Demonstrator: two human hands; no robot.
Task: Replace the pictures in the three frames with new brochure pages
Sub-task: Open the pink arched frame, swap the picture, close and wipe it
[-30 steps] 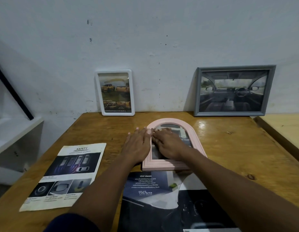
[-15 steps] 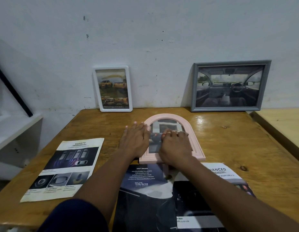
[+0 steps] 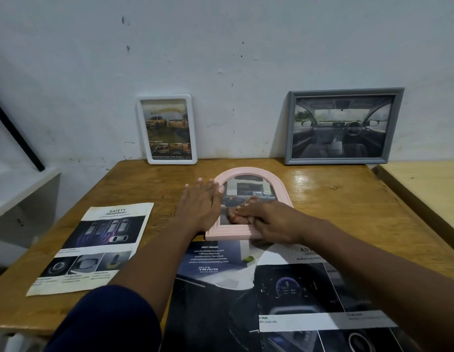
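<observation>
Wooden table [image 3: 348, 199], seen from above, left to right. A safety brochure page [image 3: 93, 247] lies flat near the left edge, bare wood around it. A white frame [image 3: 167, 129] leans on the wall at the back edge. The left hand [image 3: 199, 205] lies flat, fingers spread, against the left side of the pink arched frame [image 3: 282, 185], which lies face up mid-table. The right hand [image 3: 268, 222] rests on its lower glass, fingers curled (grip unclear). More brochure pages [image 3: 246, 288] overhang the near edge. A grey frame [image 3: 344, 127] leans at the back right; open wood lies before it.
</observation>
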